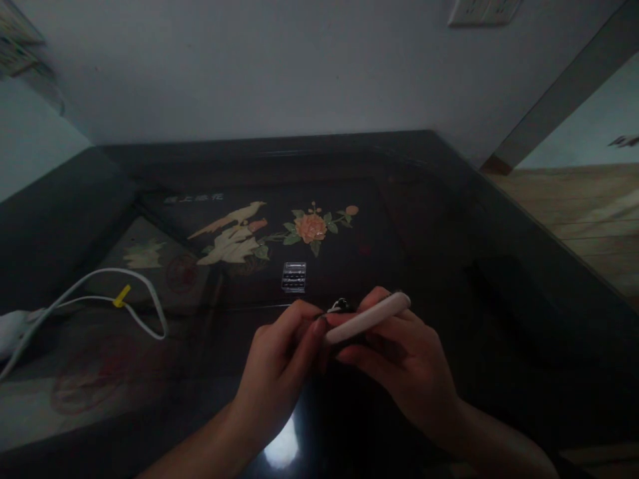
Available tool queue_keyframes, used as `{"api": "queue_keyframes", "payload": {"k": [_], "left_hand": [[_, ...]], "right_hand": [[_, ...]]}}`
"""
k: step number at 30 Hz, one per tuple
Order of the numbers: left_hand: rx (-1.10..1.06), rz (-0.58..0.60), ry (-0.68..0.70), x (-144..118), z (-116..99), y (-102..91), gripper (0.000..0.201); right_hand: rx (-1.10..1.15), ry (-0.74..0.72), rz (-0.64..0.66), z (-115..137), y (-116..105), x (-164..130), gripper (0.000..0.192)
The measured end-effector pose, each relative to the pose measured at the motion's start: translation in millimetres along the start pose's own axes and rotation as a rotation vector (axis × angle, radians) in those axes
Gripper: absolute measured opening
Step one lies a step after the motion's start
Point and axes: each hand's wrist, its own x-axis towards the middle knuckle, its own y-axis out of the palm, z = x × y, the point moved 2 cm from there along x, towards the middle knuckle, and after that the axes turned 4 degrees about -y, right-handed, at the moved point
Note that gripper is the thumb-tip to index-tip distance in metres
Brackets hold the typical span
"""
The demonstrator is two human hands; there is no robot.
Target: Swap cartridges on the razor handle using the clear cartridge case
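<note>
My right hand is closed around a slim white stick-like handle, which tilts up to the right. At the handle's lower left end, my left hand is closed in a pinch. A small black-and-white piece shows just above and between the fingers; its kind is unclear in the dim light. Just beyond my hands, a small clear plastic case with dark strips inside lies on the dark glossy table.
A white cable with a yellow tag loops across the table's left side, near a white adapter. Flower and bird pictures decorate the tabletop. Behind it stands a wall with a socket. Wooden floor lies to the right.
</note>
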Motion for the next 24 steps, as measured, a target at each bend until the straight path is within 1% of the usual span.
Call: {"api": "queue_keyframes", "payload": {"k": [2, 4, 8, 10, 11, 12, 14, 16, 17, 21, 24], "left_hand": [[-0.013, 0.018, -0.017, -0.2, -0.6, 0.3, 0.023], [-0.037, 0.017, -0.028, 1.2, -2.2, -1.2, 0.023], [-0.044, -0.085, 0.018, 7.6, -7.5, -10.4, 0.023], [-0.021, -0.138, 0.052, 9.9, -10.2, -14.7, 0.024], [-0.007, -0.160, 0.064, 10.3, -11.2, -16.3, 0.024], [0.007, -0.175, 0.074, 10.1, -12.0, -17.3, 0.024], [0.024, -0.186, 0.084, 8.6, -12.7, -17.8, 0.022], [0.028, -0.185, 0.083, 6.4, -12.5, -17.4, 0.019], [0.027, -0.184, 0.082, 5.3, -12.3, -17.2, 0.018], [0.033, -0.204, 0.084, 3.1, -11.2, -18.2, 0.017], [0.059, -0.222, 0.084, 3.4, -10.7, -19.4, 0.017]], "right_hand": [[0.080, 0.080, -0.020, -2.2, 0.4, -1.8, 0.015], [0.163, 0.116, -0.027, -2.9, -1.5, -2.5, 0.009], [0.456, 0.114, -0.037, -1.3, -11.1, 1.1, 0.014], [0.528, 0.152, -0.004, -1.2, -16.0, 4.0, 0.017], [0.492, 0.184, 0.027, -1.4, -17.7, 5.4, 0.018], [0.406, 0.216, 0.068, -1.6, -18.8, 6.6, 0.019], [0.178, 0.237, 0.172, -1.2, -18.5, 8.5, 0.022], [-0.005, 0.192, 0.263, 0.2, -15.9, 9.7, 0.025], [-0.063, 0.157, 0.287, 1.0, -14.4, 10.0, 0.026], [-0.231, 0.068, 0.279, 2.1, -12.3, 9.3, 0.022], [-0.301, 0.023, 0.210, 2.4, -15.3, 8.4, 0.017]]}}
